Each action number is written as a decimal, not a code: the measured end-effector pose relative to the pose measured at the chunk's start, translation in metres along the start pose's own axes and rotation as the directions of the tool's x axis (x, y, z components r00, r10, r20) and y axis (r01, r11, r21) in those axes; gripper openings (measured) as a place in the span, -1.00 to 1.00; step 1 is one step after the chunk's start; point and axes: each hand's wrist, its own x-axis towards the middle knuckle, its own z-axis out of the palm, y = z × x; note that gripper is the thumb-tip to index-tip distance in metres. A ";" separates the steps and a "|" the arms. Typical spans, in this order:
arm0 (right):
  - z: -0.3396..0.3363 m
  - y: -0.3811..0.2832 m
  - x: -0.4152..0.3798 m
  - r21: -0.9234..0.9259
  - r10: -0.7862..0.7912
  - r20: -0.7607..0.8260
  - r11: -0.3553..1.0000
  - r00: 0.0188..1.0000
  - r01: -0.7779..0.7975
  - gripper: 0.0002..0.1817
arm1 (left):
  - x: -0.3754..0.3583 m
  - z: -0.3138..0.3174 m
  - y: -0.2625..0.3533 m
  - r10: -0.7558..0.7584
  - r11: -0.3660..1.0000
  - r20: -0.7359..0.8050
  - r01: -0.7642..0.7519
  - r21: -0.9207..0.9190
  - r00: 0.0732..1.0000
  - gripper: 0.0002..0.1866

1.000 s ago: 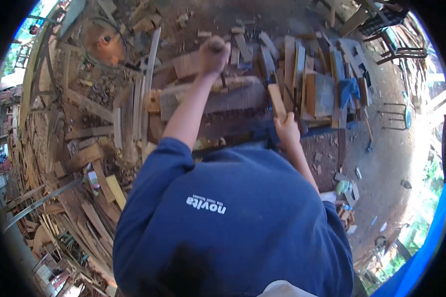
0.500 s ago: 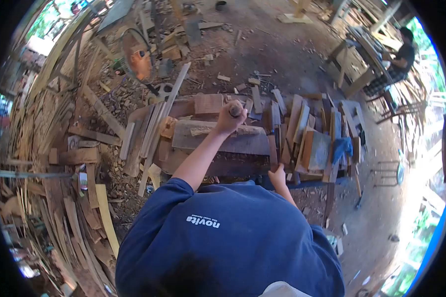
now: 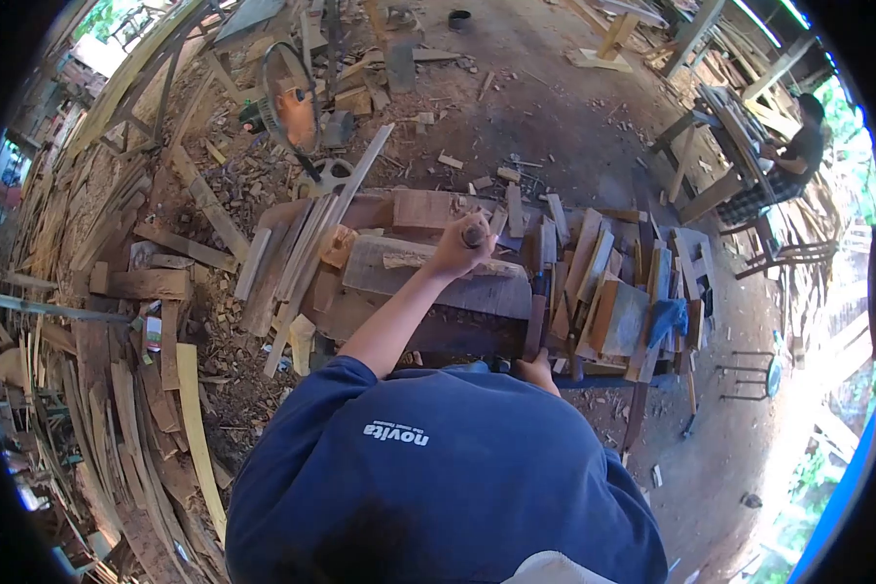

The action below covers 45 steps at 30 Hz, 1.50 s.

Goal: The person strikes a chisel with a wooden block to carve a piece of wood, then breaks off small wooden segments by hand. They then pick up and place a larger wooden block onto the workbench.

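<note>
My left hand (image 3: pixel 455 251) is closed around an upright tool handle, whose round, dark end (image 3: pixel 473 236) faces up. Its lower part is hidden by the fist. It is above a grey wooden board (image 3: pixel 380 270) on the workbench, near a pale, rough strip of wood (image 3: pixel 409 260) lying on that board. At the bench's near edge, my right hand (image 3: pixel 535 369) is closed on the lower end of a narrow dark piece of wood (image 3: pixel 534 327). Part of this hand is hidden by my shirt.
Stacked wood pieces (image 3: pixel 618 316) and a blue cloth (image 3: pixel 668 319) lie on the right. Long strips (image 3: pixel 307 248) and a fan (image 3: pixel 292 107) are left. Another person (image 3: pixel 798 156) sits at a table far right. A stool (image 3: pixel 771 375) stands right; scraps litter the floor.
The view has shifted slightly. My right hand is drawn in closer to my body, with less of the forearm showing. My left hand keeps its grip over the board.
</note>
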 end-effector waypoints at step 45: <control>-0.101 -0.418 -0.022 -0.021 -0.809 0.007 0.588 0.588 0.809 -0.40 | -0.034 0.018 -0.023 -0.121 0.974 -0.240 0.162 0.156 0.963 -0.59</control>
